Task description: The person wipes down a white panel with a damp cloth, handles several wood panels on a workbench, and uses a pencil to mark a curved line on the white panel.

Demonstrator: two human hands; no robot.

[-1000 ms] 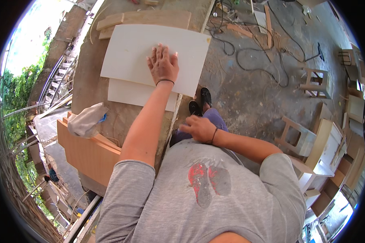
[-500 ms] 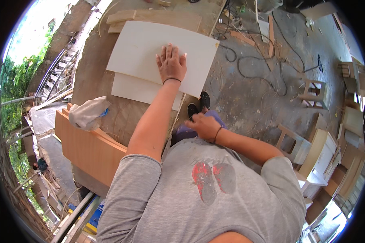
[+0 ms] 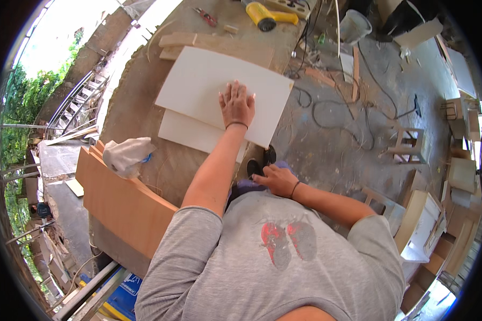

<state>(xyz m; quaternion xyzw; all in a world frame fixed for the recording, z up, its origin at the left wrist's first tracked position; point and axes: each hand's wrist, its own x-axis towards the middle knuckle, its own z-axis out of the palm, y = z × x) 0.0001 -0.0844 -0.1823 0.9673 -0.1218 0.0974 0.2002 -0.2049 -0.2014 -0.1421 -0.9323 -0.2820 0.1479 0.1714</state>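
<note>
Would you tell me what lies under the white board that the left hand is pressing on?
Under the top white board a second white board shows at its near edge, on the workbench. The left hand lies flat on top. How far the lower board extends is covered.

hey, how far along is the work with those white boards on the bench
Done: two flat white boards lie stacked on the dusty workbench. In hand: the left hand presses flat on the top board; the right hand rests by the waist, holding no tool. Left: the yellow power tool lies unused at the far end.
</note>
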